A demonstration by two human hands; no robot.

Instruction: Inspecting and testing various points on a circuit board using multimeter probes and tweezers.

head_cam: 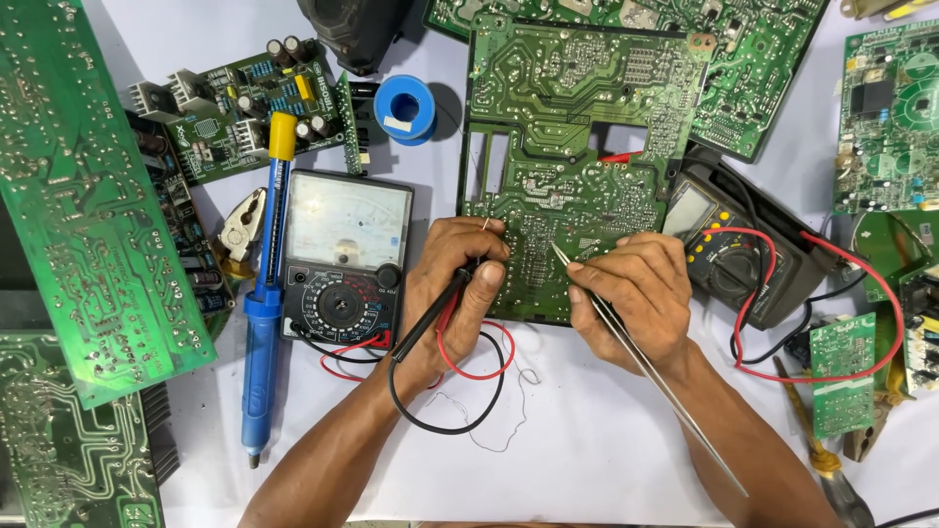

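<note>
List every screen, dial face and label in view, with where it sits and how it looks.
Analog meter: left of the left hand; pale rectangular face, black round dial below.
Digital multimeter: right of the right hand; small grey screen, dark case.
Blue spool: above, small white label.

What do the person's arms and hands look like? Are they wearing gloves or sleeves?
No gloves and no sleeves show. The left hand and the right hand are both bare, and so are both forearms right down to the bottom edge of the picture. I see no watch, ring or bracelet on either one. The fingernails are short.
</note>
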